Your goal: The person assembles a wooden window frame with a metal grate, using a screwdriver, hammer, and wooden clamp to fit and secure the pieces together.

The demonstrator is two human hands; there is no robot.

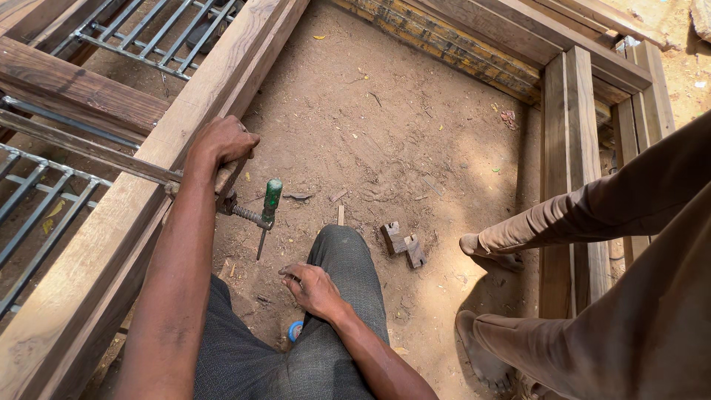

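Left hand [222, 144] clamped over the edge of a long wooden beam [111, 244], fingers curled around the clamp head [229, 189] there. Green clamp handle [272, 196] jutting just beside, over the dirt floor [385, 133]. Right hand [315, 287] resting on the knee, fingers loosely bent, holding nothing.

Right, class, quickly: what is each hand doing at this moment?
Left hand: closed, gripping the clamp on the wooden frame.
Right hand: holding nothing, fingers loosely curled, resting on the knee.
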